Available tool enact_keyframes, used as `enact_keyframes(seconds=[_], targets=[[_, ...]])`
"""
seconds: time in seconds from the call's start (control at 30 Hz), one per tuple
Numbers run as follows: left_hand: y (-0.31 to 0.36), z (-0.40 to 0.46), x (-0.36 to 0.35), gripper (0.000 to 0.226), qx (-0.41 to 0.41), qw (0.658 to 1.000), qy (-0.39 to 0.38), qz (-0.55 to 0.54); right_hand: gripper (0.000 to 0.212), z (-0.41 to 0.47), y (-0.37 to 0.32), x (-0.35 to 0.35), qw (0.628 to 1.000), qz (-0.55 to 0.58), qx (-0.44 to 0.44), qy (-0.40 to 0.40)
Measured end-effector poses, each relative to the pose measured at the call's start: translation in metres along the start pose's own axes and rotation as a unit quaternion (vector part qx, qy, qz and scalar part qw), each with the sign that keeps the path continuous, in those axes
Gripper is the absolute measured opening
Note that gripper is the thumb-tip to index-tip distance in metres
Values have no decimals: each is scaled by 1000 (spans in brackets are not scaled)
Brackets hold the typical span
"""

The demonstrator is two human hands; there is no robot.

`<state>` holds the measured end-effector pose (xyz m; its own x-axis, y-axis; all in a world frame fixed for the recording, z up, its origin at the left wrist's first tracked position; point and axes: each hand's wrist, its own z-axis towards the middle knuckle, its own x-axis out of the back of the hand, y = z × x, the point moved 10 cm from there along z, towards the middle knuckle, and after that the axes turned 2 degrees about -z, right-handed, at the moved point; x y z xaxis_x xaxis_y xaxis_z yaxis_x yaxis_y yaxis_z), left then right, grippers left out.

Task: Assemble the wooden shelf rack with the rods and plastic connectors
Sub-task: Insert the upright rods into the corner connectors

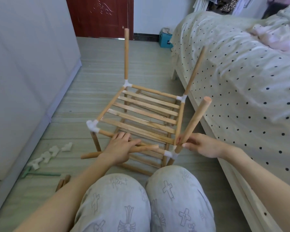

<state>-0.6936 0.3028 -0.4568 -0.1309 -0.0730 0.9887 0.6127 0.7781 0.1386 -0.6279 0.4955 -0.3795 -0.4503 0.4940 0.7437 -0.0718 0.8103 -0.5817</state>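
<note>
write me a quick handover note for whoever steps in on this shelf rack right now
Left hand: holds a loose rod lying across the rack's near rail.
Right hand: fingers pinch the near-right upright rod low down, its foot at the near-right connector; whether it is fully seated cannot be told.
Done: slatted shelf framed, lower tier beneath, far-left upright and far-right upright standing.
Left: near-left connector has no upright. Spare connectors lie on the floor at left, more rods by the left knee.

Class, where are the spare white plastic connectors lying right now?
The spare connectors lie on the floor at lower left of the head view, left of the rack.
</note>
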Motion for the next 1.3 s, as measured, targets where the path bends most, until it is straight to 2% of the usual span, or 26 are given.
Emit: enact_keyframes(seconds=[0.13, 0.2, 0.27, 0.37, 0.5, 0.57, 0.63, 0.73, 0.97, 1.17, 1.23, 1.3], targets=[[7, -14, -12, 82, 7, 999, -30, -26, 17, 1, 9, 14, 998, 7, -20, 65], [7, -20, -16, 84, 14, 999, -44, -24, 13, 4, 10, 12, 993, 64, -34, 90], [6, -24, -18, 84, 22, 998, -51, -18, 18, 6, 9, 8, 979, 144, -42, 137], [5, -26, -16, 86, 31, 999, -45, -4, 28, 8, 12, 7, 927, 269, -71, 252], [2, -25, -13, 90, 32, 999, -19, 12, 32, 16, 22, 6, 824, 420, -117, 362], [5, -25, -17, 93, 20, 1000, -12, 18, 38, 15, 32, 7, 780, 446, -134, 417], [9, -24, -24, 96, 7, 1000, -4, 25, 41, 12, 38, 12, 761, 435, -103, 469], [10, -22, -24, 94, 10, 1000, 10, 10, 46, 14, 38, 18, 770, 417, -36, 482], [9, -20, -24, 90, 17, 1000, 2, -18, 44, 29, 30, 21, 831, 411, 45, 374], [7, -15, -28, 85, 32, 996, -56, -55, 56, 33, 33, 23, 849, 394, 31, 352], [9, -14, -26, 81, 45, 990, -72, -110, 54, 34, 37, 27, 855, 379, 11, 354], [6, -15, -14, 70, 66, 974, -60, -210, 50, 35, 41, 32, 855, 375, -8, 358]])
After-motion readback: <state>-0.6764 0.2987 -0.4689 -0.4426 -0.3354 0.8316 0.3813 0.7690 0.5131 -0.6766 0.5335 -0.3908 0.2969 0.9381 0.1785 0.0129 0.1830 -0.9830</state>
